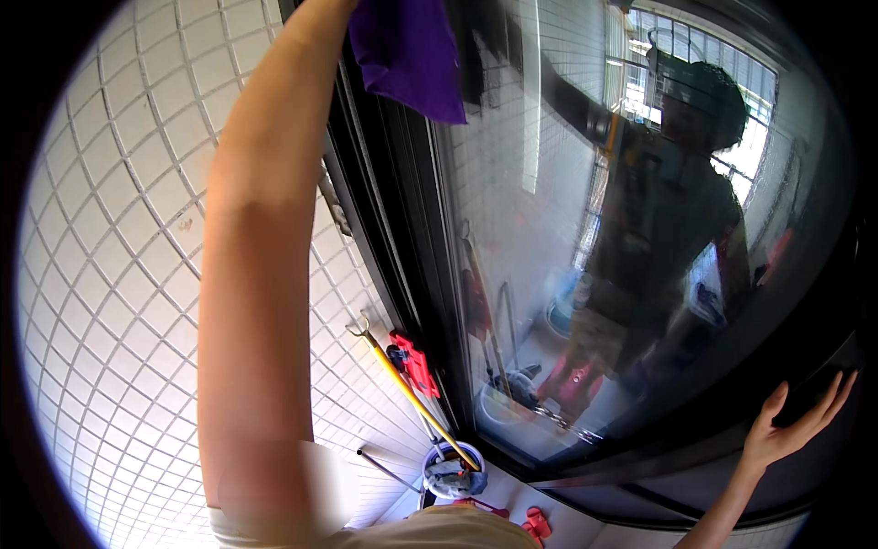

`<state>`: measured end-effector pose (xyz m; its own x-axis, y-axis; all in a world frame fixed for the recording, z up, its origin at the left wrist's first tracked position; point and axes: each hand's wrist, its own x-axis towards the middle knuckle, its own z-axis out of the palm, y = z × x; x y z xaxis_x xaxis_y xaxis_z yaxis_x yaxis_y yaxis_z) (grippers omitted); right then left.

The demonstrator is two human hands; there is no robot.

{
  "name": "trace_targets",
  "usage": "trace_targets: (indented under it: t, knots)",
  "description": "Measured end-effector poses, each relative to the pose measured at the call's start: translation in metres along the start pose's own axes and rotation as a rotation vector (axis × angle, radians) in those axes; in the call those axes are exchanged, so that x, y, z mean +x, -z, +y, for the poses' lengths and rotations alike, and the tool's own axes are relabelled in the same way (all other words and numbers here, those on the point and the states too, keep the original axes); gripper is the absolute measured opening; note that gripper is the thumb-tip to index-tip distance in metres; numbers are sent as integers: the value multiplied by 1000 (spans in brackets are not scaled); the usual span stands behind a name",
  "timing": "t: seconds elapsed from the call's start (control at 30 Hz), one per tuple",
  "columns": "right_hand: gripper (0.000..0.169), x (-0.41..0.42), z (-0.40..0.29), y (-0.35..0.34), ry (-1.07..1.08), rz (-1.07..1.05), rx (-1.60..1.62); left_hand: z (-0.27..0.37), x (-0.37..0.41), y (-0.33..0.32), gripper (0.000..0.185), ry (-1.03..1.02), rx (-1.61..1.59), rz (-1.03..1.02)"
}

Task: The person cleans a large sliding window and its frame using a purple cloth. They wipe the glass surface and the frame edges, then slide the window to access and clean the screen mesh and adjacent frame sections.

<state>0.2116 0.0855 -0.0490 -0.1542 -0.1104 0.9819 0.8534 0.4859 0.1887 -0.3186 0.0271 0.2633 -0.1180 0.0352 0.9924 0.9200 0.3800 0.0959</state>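
Note:
My left arm reaches up the left side of the view, and its hand is out of view beyond the top edge. A purple cloth [411,62] hangs down from the top edge, close to where the forearm leaves the view. It lies over the black door frame [384,206] and the edge of a large glass pane [501,261]. My right hand [782,432] is at the lower right, fingers apart and nothing in it. It is beside the dark lower frame [727,439]; I cannot tell whether it touches. The glass reflects a person with a raised arm and a barred window.
A white tiled wall [137,240] runs along the left. Below stands a bucket [429,456] with a grey cloth [453,478] and long poles, one a yellow forked pole [411,398]. A red plastic piece [415,364] leans by the frame. Red slippers [538,523] lie on the floor.

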Motion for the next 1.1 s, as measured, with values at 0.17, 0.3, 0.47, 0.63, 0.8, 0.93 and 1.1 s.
trace_targets:
  t: [0.17,0.3,0.47,0.63,0.8,0.93,1.1]
  knots:
    - [55,1,-6,-2,9,3,8,-15,-70,-17,62,-87,42,1]
    - [55,-2,-1,-1,-17,9,0,-8,-132,-5,57,-179,131,-19]
    - [55,-6,5,-1,-22,-2,-6,-7,-229,-9,52,-68,6,-36]
    - [55,-7,6,0,-11,-6,-29,-1,-315,-1,47,263,-66,-417]
    - [55,-9,5,-4,9,3,-33,-18,-427,-13,40,248,-103,-310]
    - [54,-1,5,2,45,22,-41,-19,-522,-20,14,29,-32,-515]
    - [54,1,-7,-11,58,45,21,-42,-634,-26,17,236,47,-551]
